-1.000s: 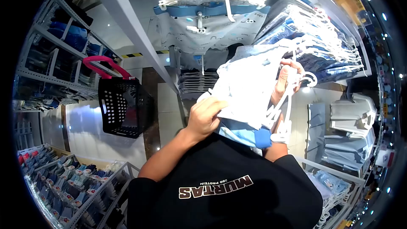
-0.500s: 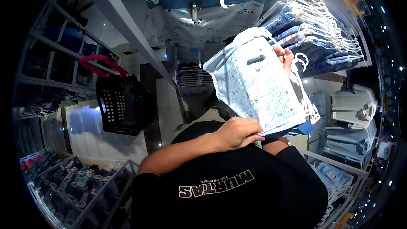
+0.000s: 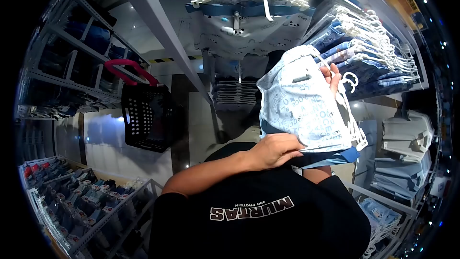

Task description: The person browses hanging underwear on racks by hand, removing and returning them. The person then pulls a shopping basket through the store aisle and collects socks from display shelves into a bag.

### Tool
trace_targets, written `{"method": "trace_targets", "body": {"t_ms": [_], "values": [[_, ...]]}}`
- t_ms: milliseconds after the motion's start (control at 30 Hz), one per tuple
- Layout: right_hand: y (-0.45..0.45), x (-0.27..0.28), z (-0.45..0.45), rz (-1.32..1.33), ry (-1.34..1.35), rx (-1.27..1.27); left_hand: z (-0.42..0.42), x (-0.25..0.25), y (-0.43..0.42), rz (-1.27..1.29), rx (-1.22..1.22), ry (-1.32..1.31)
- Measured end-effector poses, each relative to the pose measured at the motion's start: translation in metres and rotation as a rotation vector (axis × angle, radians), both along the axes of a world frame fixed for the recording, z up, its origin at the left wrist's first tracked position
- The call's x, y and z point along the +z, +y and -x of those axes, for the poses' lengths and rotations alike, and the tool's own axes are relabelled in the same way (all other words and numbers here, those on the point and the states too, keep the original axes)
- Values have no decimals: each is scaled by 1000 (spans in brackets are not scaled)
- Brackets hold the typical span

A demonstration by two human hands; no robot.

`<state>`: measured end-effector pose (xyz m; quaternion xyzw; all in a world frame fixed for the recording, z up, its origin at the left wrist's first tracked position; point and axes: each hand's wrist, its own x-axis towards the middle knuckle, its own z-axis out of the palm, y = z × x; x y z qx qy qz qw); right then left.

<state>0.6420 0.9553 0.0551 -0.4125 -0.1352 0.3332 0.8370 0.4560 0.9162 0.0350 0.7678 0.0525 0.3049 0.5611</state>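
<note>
A light blue and white printed garment (image 3: 306, 110) hangs tilted in front of my chest, with darker blue cloth (image 3: 330, 157) under its lower edge. My left hand (image 3: 279, 150) pinches the lower edge between thumb and fingers. Up at the right side of the cloth, my right hand (image 3: 331, 77) grips the garment beside white hangers (image 3: 352, 127); its palm and most of its forearm are hidden behind the cloth. The hanger hooks stick out to the right of that hand.
White hangers with panda-print clothes (image 3: 258, 31) hang ahead, and blue clothes (image 3: 378, 57) hang at the right. A black basket (image 3: 146, 115) with a pink handle stands left. Racks (image 3: 86, 206) of small items fill the lower left; a white frame post (image 3: 167, 33) rises nearby.
The garment has turned, so its printed face and slot show clearly. My left hand has moved right and down from its left side to the lower edge. My right hand keeps its hold.
</note>
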Motion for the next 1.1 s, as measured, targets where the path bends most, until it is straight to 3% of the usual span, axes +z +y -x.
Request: {"method": "trace_targets", "body": {"t_ms": [67,100,167,233,300,400,533,700,767,933,1100], "values": [[-2,-9,-11,92,-159,-13,6,-1,29,-81,177,-85],[0,10,14,64,-98,-132,10,-4,47,-140,326,-119],[-3,7,19,48,-235,-133,21,-13,96,25,620,-53],[-5,27,40,31,-192,-138,22,-18,148,-91,1042,-5],[-4,11,29,24,-303,-161,16,-31,195,-205,1337,103],[-3,0,24,22,-362,-200,13,-43,244,-199,1561,67],[-11,-9,13,70,-427,-168,21,-38,252,395,1396,-67],[-9,-5,14,101,-488,-140,34,-30,210,212,1144,-117],[-9,-5,15,111,-508,-126,31,-34,199,143,1158,-114],[-7,-2,16,129,-567,-86,33,-23,175,305,1039,-205],[-1,2,17,153,-653,-29,42,-27,168,37,1110,-147]]}}
